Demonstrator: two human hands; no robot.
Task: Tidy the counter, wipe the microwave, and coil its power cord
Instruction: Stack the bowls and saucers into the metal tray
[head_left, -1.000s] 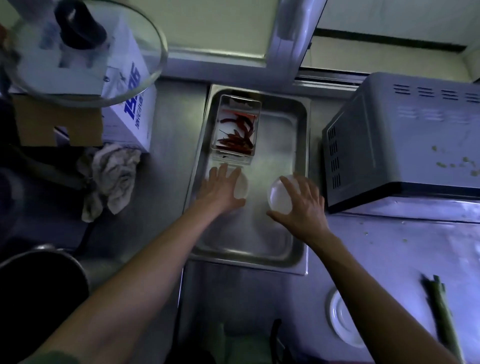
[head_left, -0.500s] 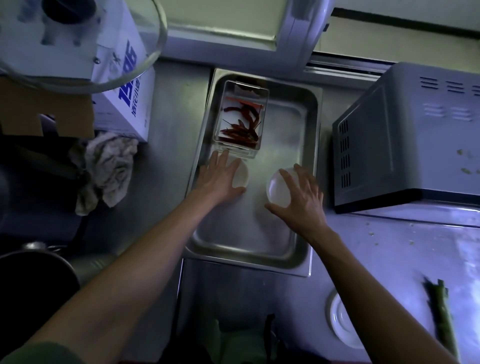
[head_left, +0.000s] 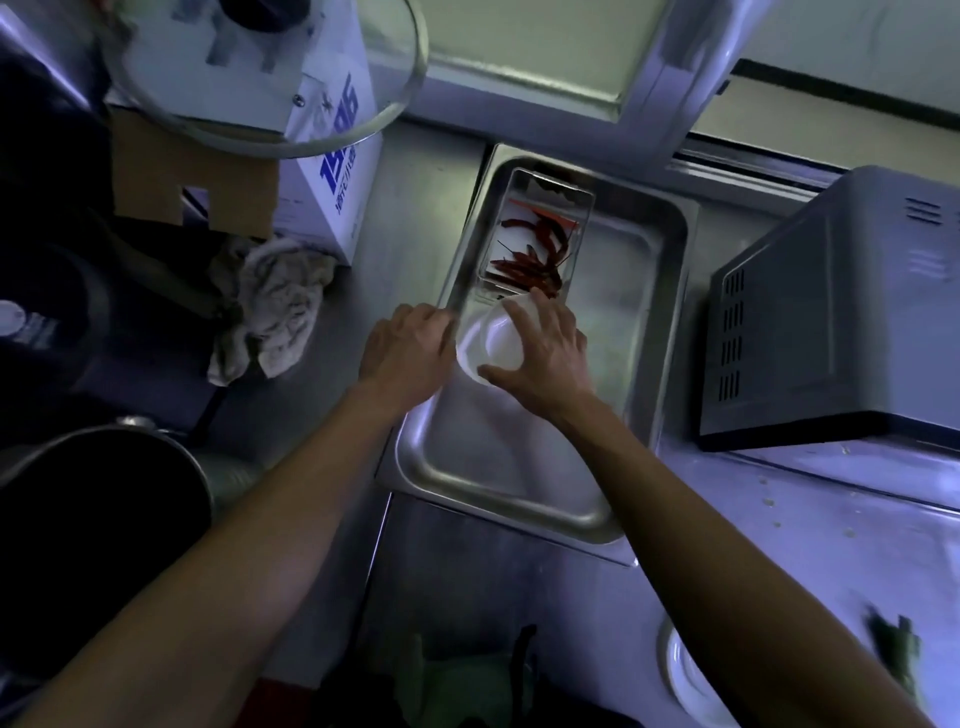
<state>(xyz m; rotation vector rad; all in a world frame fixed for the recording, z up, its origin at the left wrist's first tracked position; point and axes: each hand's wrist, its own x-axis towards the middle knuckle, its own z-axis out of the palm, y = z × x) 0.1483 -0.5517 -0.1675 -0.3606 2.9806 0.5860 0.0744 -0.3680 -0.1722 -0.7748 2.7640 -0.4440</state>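
A steel tray (head_left: 519, 501) lies on the counter left of the grey microwave (head_left: 831, 312). Inside the tray, two small white bowls (head_left: 491, 345) sit one in the other. My right hand (head_left: 548, 364) grips the upper bowl from above, fingers spread round its rim. At the tray's left rim my left hand (head_left: 410, 353) holds the lower bowl's left edge with curled fingers. Behind the bowls stands a clear box of dried red chillies (head_left: 535, 239). A crumpled cloth (head_left: 275, 306) lies on the counter to the left. No power cord shows.
A white carton (head_left: 332, 156) with a glass lid (head_left: 260, 78) above it stands at the back left. A dark pot (head_left: 93, 519) is at the near left. A white plate (head_left: 685, 675) and a green vegetable (head_left: 893, 649) lie at the near right. Crumbs dot the counter.
My right hand carried its bowl left and set it into the bowl under my left hand. My left hand shifted to the tray's left rim. The view swung left.
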